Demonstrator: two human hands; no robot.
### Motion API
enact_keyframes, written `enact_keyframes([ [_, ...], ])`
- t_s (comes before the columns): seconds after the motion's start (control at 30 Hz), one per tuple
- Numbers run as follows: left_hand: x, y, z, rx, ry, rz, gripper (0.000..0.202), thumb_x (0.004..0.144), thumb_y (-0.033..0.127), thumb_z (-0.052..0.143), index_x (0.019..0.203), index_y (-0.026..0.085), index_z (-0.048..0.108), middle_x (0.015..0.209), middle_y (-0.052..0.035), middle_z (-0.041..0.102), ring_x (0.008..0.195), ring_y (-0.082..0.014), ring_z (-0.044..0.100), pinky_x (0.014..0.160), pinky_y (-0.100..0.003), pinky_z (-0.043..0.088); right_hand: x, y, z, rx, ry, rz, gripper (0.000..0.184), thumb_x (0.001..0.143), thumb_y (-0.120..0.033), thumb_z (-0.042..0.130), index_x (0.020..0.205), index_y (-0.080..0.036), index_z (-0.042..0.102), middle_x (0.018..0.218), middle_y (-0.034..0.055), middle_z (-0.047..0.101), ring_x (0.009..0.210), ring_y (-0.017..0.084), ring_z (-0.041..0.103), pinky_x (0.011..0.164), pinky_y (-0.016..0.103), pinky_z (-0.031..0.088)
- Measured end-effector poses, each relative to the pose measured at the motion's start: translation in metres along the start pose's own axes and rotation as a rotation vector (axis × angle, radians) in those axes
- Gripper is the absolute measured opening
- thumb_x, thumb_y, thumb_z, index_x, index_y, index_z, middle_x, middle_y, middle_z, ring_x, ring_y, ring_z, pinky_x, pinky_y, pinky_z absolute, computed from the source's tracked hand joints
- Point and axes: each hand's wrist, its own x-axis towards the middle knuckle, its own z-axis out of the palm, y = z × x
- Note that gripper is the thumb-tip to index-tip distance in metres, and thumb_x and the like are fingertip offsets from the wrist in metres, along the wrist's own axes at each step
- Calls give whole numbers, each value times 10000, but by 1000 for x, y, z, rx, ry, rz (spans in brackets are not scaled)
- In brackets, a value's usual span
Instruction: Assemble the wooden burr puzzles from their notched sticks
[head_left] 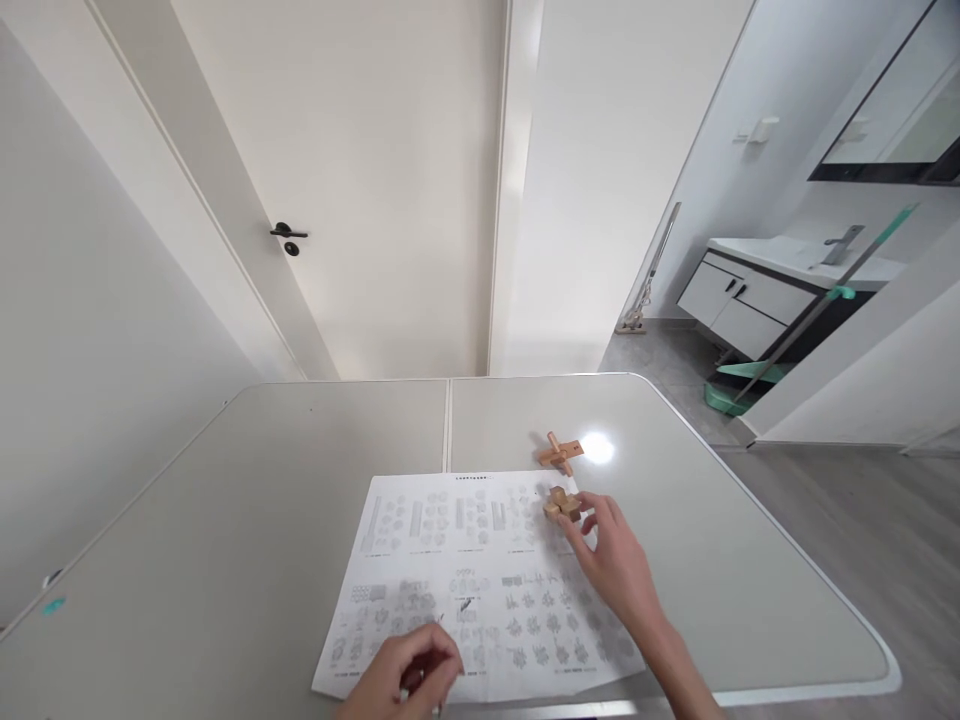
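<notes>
My right hand (611, 560) has its thumb and fingers closed on a small wooden block puzzle (562, 505), at the upper right corner of a printed paper sheet (431, 560). Curled over the sheet's lower edge is my left hand (409, 672), its thumb and fingertips close together. A thin thing seems to show at its fingers, but I cannot make out what it is. Just beyond the sheet lies a second wooden puzzle (560, 454), with a rod and flat pieces crossing each other. The sheet carries rows of small grey diagrams.
The grey table (225, 540) has a pale rim and a seam down its far half. A closed white door (382, 180) stands behind it. To the right are a sink cabinet (750, 295), a green dustpan (727, 398) and a mop (649, 285).
</notes>
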Motion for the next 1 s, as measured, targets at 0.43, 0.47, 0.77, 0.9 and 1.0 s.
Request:
enact_keyframes([
  [0.43, 25, -9, 2, -50, 197, 64, 383, 967, 551, 476, 800, 215, 558, 712, 22, 468, 687, -164, 436, 655, -270, 358, 0, 19, 11, -84, -70, 56, 355, 959, -580, 449, 957, -251, 584, 905, 37, 704, 691, 213, 656, 547, 301, 447],
  [0.47, 26, -8, 2, -38, 196, 68, 380, 971, 544, 474, 803, 215, 563, 718, 19, 480, 688, -163, 440, 653, -269, 358, 2, 18, 9, -73, -49, 69, 382, 945, -608, 465, 981, -249, 589, 921, 46, 704, 708, 219, 659, 547, 303, 451],
  [0.77, 31, -1, -8, 44, 214, 138, 366, 996, 514, 456, 831, 216, 589, 740, 11, 541, 695, -162, 487, 648, -265, 378, 58, 17, 0, 12, 30, 68, 423, 940, -551, 486, 1205, -233, 573, 979, 59, 726, 790, 219, 680, 608, 300, 466],
  [0.9, 35, -5, -12, 40, 229, 145, 351, 995, 505, 464, 829, 218, 578, 732, 15, 545, 685, -156, 488, 632, -260, 371, 86, 19, 8, -54, -63, 61, 347, 955, -488, 484, 1224, -313, 618, 916, 15, 757, 794, 224, 688, 577, 285, 411],
  [1.0, 42, -6, -15, 47, 227, 162, 346, 989, 501, 470, 825, 217, 581, 727, 19, 536, 667, -149, 464, 620, -256, 366, 97, 24, 15, 36, -123, 95, 255, 923, -483, 538, 1006, -316, 712, 848, 9, 765, 814, 240, 699, 593, 287, 418],
])
